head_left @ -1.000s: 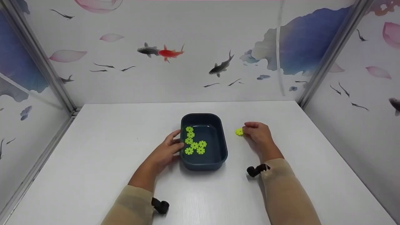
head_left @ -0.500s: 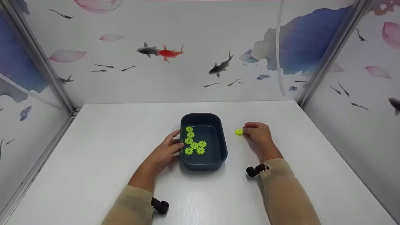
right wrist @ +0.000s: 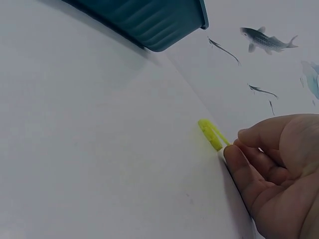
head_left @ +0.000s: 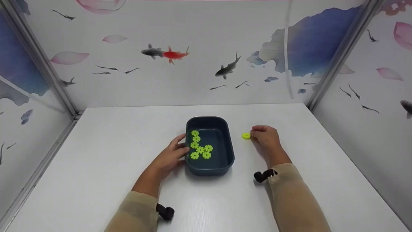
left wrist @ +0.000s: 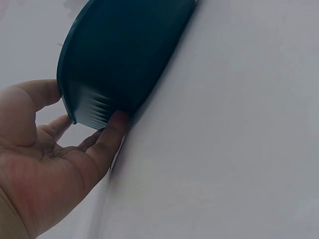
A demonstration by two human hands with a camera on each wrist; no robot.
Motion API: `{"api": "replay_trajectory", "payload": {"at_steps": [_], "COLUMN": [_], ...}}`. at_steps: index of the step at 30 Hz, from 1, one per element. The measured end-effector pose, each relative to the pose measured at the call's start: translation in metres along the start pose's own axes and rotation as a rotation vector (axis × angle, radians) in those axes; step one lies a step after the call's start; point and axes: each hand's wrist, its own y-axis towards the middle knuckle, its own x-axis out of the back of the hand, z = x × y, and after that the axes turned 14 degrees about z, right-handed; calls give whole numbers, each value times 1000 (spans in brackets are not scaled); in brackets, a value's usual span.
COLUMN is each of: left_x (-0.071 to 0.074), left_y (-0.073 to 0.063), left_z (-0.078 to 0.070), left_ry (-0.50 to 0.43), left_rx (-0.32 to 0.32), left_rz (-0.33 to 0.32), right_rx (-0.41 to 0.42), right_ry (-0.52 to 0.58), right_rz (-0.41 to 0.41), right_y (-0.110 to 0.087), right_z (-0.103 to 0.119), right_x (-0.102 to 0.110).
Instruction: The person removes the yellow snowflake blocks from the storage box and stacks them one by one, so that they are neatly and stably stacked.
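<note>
A dark blue plastic bin (head_left: 210,166) stands on the table, with several yellow-green notched plastic discs (head_left: 200,150) lying on the left part of its floor. My left hand (head_left: 169,158) holds the bin's left side, thumb at the rim. In the left wrist view, the left fingers (left wrist: 112,134) reach down the outer wall of the bin (left wrist: 114,55). To the right of the bin, my right hand (head_left: 265,137) pinches yellow-green notched disc (head_left: 246,136) between thumb and fingertips, low over the table. Edge-on in the right wrist view, yellow piece (right wrist: 210,134) shows two edges forming a narrow V.
The white table (head_left: 112,154) runs back to a white wall (head_left: 199,29) printed with fish and petals. Side panels with metal posts (head_left: 344,51) stand left and right. Black wrist cameras (head_left: 165,212) hang at both sleeves.
Almost nothing differs. The disc in my right hand has tilted very slightly; both hands and the bin stay where they were.
</note>
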Motion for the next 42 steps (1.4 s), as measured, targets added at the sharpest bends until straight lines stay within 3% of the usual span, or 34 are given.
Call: {"api": "replay_trajectory", "payload": {"at_steps": [7, 14, 23, 27, 35, 42], "left_x": [0, -1, 0, 0, 1, 0], "left_y": [0, -1, 0, 0, -1, -1], "left_z": [0, -2, -1, 0, -1, -2], "left_ry": [-8, -14, -16, -16, -3, -5], "left_rx": [5, -1, 11, 2, 8, 5], "left_rz": [-5, -1, 1, 6, 8, 8], "right_rx": [36, 89, 212, 259, 142, 39], "right_ry": [-26, 72, 37, 21, -85, -361], "right_rz": [-1, 49, 289, 419, 575, 673], "right_y": [-2, -7, -36, -41, -24, -3], "right_z": [5, 26, 71, 84, 107, 110], "right_x": [2, -9, -56, -76, -103, -116]}}
